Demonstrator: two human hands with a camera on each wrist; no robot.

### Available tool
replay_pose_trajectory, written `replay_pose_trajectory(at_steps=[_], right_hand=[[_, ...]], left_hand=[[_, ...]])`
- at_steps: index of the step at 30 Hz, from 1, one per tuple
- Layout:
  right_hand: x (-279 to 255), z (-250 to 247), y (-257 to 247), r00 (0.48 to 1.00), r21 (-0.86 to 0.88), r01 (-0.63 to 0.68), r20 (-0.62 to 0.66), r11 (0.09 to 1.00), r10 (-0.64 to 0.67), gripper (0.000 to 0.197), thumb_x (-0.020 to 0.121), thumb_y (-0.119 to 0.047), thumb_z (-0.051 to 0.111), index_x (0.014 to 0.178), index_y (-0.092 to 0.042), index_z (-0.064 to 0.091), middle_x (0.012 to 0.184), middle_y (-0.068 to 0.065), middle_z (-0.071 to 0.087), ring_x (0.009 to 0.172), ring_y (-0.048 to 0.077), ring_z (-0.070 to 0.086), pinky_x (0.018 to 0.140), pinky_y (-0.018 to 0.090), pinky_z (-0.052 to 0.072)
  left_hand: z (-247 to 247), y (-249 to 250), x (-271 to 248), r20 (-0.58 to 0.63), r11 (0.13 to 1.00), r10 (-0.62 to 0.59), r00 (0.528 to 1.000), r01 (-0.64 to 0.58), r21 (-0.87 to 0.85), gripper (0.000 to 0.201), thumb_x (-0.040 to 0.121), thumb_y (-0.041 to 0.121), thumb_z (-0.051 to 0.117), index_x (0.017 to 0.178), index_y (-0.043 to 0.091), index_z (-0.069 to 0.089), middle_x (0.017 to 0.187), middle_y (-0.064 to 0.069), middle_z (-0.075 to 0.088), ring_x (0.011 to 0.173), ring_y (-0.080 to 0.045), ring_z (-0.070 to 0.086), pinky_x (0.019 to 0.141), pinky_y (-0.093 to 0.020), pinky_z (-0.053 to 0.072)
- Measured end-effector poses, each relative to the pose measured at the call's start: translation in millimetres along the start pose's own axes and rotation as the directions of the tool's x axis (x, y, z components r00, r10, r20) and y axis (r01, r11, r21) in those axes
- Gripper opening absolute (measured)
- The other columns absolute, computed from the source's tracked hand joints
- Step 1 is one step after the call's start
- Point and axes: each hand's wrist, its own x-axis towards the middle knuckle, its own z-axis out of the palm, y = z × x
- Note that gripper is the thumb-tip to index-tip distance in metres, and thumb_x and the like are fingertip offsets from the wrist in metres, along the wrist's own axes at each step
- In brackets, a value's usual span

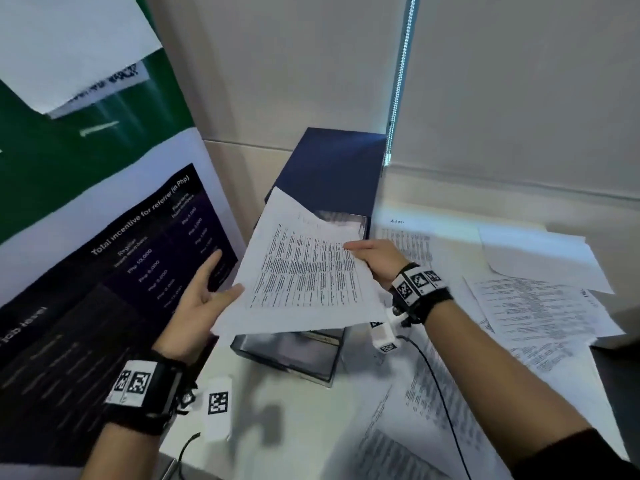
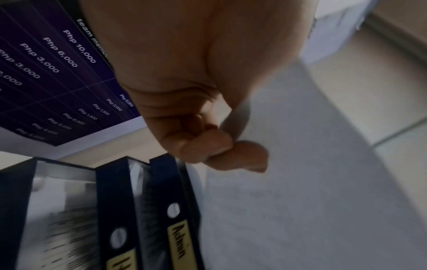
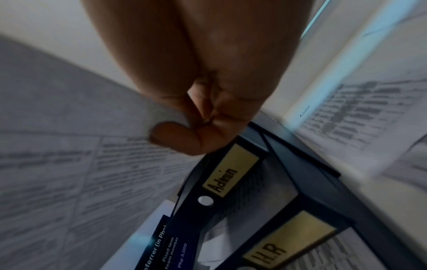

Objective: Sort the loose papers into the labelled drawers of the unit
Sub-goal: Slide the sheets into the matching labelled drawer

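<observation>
While the sheet (image 1: pixel 304 268) hangs above the unit (image 1: pixel 325 237), pinched at its edge by the right hand (image 1: pixel 375 263) and propped on the left hand's (image 1: pixel 197 299) spread fingers, it could buckle and miss the "Admin" drawer (image 3: pixel 231 175). More papers (image 1: pixel 519 306) lie right of the unit on the white table (image 1: pixel 294 427); a poster (image 1: pixel 114 265) stands to its left.
</observation>
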Motion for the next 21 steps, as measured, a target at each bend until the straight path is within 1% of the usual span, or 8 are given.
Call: replay_pose_trajectory(at_steps=[3, 5, 8, 10, 14, 17, 19, 21], right_hand=[[4, 7, -9, 0.997, 0.081, -0.074, 0.017, 0.994, 0.072, 0.025, 0.095, 0.0, 0.053, 0.09, -0.013, 0.074, 0.108, 0.024, 0.07, 0.099, 0.036, 0.064, 0.101, 0.056, 0.047], [9, 10, -13, 0.996, 0.112, -0.09, 0.003, 0.99, 0.09, 0.024, 0.095, 0.002, 0.051, 0.093, -0.008, 0.072, 0.11, 0.027, 0.068, 0.096, 0.037, 0.064, 0.099, 0.053, 0.048], [18, 12, -12, 0.994, 0.11, -0.065, -0.081, 0.992, 0.075, 0.02, 0.095, -0.002, 0.053, 0.095, -0.011, 0.071, 0.111, 0.024, 0.069, 0.097, 0.037, 0.064, 0.1, 0.049, 0.048], [17, 12, -11, 0.994, 0.155, -0.053, -0.087, 0.986, 0.067, 0.017, 0.096, -0.007, 0.057, 0.11, -0.008, 0.066, 0.106, 0.017, 0.069, 0.091, 0.031, 0.064, 0.094, 0.046, 0.053], [-15, 3, -14, 0.978, 0.117, -0.114, 0.191, 0.987, 0.09, 0.03, 0.091, -0.019, 0.068, 0.12, -0.014, 0.062, 0.092, 0.004, 0.073, 0.076, 0.02, 0.07, 0.065, 0.028, 0.058], [-31, 4, -14, 0.919, 0.075, -0.162, 0.375, 0.984, 0.123, 0.033, 0.086, -0.016, 0.071, 0.119, -0.011, 0.066, 0.091, 0.001, 0.074, 0.08, 0.022, 0.07, 0.067, 0.026, 0.059], [-25, 9, -13, 0.917, 0.087, -0.172, 0.377, 0.981, 0.127, 0.03, 0.086, -0.007, 0.07, 0.116, -0.004, 0.067, 0.087, 0.005, 0.072, 0.076, 0.019, 0.07, 0.07, 0.024, 0.059], [-10, 11, -13, 0.956, 0.146, -0.158, 0.27, 0.977, 0.114, 0.027, 0.085, 0.003, 0.068, 0.111, 0.003, 0.067, 0.083, 0.011, 0.07, 0.07, 0.016, 0.069, 0.072, 0.023, 0.06]], left_hand=[[-14, 16, -1, 0.055, 0.999, 0.048, 0.997, -0.049, 0.019, 0.047, 0.1, 0.004, 0.051, 0.141, 0.026, 0.047, 0.05, -0.008, 0.055, 0.04, -0.016, 0.044, 0.04, -0.022, 0.038], [-18, 19, 4, 0.065, 0.999, 0.032, 0.997, -0.034, 0.035, 0.033, 0.102, 0.01, 0.048, 0.133, 0.017, 0.058, 0.057, -0.01, 0.056, 0.046, -0.02, 0.046, 0.043, -0.023, 0.039], [-16, 18, 16, 0.055, 0.996, -0.045, 0.997, 0.04, 0.085, 0.028, 0.105, 0.021, 0.047, 0.121, 0.018, 0.069, 0.081, -0.015, 0.069, 0.063, -0.028, 0.062, 0.049, -0.025, 0.046], [-12, 14, 28, 0.044, 0.993, -0.065, 0.997, 0.06, 0.1, 0.024, 0.101, 0.013, 0.055, 0.118, 0.014, 0.071, 0.084, -0.018, 0.069, 0.062, -0.023, 0.063, 0.049, -0.023, 0.048], [-4, 1, 60, -0.071, 0.993, -0.003, 0.997, 0.011, 0.118, 0.025, 0.096, 0.0, 0.059, 0.119, 0.006, 0.07, 0.099, -0.011, 0.071, 0.055, -0.011, 0.064, 0.05, -0.017, 0.05], [4, -5, 85, -0.141, 0.989, 0.027, 0.99, -0.006, 0.146, 0.025, 0.096, 0.001, 0.06, 0.117, 0.01, 0.069, 0.075, -0.008, 0.071, 0.048, -0.009, 0.057, 0.056, -0.018, 0.053], [9, -11, 104, -0.131, 0.985, 0.015, 0.991, 0.007, 0.172, 0.026, 0.095, 0.005, 0.062, 0.12, 0.01, 0.069, 0.067, -0.008, 0.07, 0.051, -0.013, 0.057, 0.065, -0.026, 0.056], [15, -17, 120, -0.119, 0.97, 0.037, 0.992, -0.006, 0.243, 0.033, 0.094, 0.016, 0.065, 0.127, 0.011, 0.066, 0.086, -0.011, 0.073, 0.061, -0.017, 0.063, 0.078, -0.035, 0.057]])
